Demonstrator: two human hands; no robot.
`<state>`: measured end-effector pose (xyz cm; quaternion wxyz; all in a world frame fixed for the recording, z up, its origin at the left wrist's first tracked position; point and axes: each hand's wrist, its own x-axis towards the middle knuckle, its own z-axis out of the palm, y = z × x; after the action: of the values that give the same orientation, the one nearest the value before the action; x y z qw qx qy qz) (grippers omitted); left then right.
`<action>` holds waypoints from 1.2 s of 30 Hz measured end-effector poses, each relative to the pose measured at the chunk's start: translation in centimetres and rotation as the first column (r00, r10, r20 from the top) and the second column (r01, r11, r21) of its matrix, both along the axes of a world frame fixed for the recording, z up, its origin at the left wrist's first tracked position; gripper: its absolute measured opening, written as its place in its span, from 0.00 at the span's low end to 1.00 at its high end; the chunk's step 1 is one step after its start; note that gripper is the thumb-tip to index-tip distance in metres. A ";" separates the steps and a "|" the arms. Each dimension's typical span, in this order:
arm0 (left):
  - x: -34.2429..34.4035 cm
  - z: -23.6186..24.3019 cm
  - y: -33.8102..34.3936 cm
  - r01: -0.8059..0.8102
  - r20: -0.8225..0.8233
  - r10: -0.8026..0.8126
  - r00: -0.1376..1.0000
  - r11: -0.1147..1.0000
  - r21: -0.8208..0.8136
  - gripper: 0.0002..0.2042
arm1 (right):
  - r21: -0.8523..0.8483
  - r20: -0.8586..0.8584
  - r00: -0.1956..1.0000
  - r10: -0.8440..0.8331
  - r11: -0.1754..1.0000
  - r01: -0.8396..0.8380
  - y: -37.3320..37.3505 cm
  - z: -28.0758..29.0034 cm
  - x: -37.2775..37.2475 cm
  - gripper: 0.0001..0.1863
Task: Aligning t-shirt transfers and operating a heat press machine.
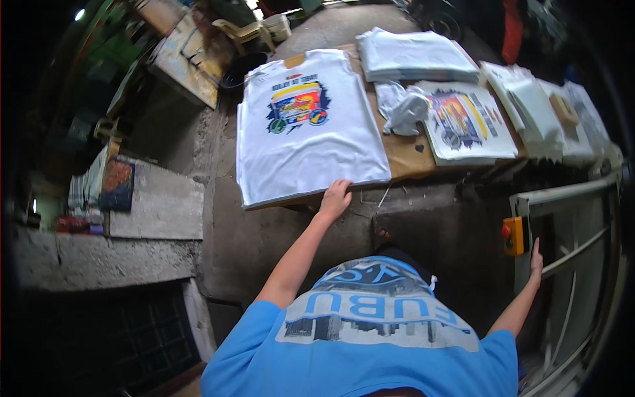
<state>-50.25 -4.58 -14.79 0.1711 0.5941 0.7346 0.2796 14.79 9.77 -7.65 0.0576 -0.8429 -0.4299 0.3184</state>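
Observation:
A pile of white printed sleeveless shirts (317, 149) lies flat at the near edge of the table, the top one with a colourful bucket-shaped design. At the pile's bottom hem, my left hand (336, 200) is closed, its fingers together over the cloth edge. Off to the right, my right hand (536, 259) has its fingers stretched out and holds nothing. It is beside a yellow switch box (513, 237) with a red button, by a pale metal frame (562, 193); whether it touches the frame I cannot tell.
The brown-topped table (407, 162) also bears a folded white stack (420, 56), a crumpled grey-white cloth (405, 109), printed white pieces (463, 122) and plastic-wrapped bundles (539, 109). A chair (245, 33) stands beyond it. Concrete ledges (155, 205) line the left side.

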 end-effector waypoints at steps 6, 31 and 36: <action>5.7 -1.2 9.6 0.153 -0.130 -0.164 0.978 0.984 -0.088 0.20 | 0.251 0.034 0.993 -0.114 0.963 0.102 -0.1 -2.7 0.1 0.46; 3.1 0.9 11.7 -0.263 0.808 0.323 0.492 0.940 -0.215 0.10 | 0.176 0.150 0.985 -0.081 0.983 0.054 -0.7 1.2 -3.8 0.42; 2.0 -1.2 12.0 -0.274 0.483 0.291 0.826 0.956 -0.107 0.13 | 0.060 0.151 0.986 -0.074 0.996 0.066 -0.2 0.1 -2.8 0.42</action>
<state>-48.23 7.46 -15.94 0.3195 0.3846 0.7505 0.4321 12.02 9.57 -7.56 0.0586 -0.8776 -0.4117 0.2387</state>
